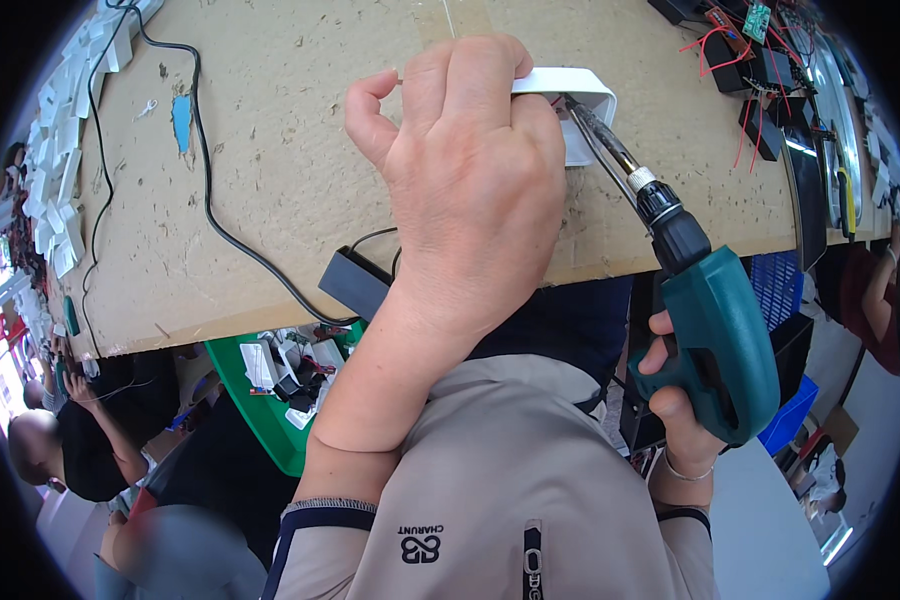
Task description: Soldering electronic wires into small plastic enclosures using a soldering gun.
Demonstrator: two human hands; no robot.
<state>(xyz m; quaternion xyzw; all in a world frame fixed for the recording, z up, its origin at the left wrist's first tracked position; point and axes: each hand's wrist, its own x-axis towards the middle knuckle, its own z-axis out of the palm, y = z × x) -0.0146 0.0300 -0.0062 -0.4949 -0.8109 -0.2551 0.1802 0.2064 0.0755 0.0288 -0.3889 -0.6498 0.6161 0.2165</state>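
My left hand (pixel 475 180) is closed on a white plastic housing (pixel 577 78) over the worktable (pixel 300 150); its back hides most of the grip and part of the housing. In my right hand (pixel 675 395) is a green soldering gun (pixel 722 330), fingers wrapped round its handle. A thin tube runs alongside the gun's metal barrel. The tip points up and left into the open side of the housing, close to my left fingers. Small reddish wire ends show near the tip; whether it touches them I cannot tell. A black box (pixel 353 283) with a cable lies beside my left wrist.
White housings (pixel 55 190) are heaped along the far left. A black cable (pixel 207 160) winds across the table's left side. Black parts with red wires (pixel 755 70) lie at the back right. A green bin (pixel 232 375) with assorted parts stands below the edge. Other people sit nearby.
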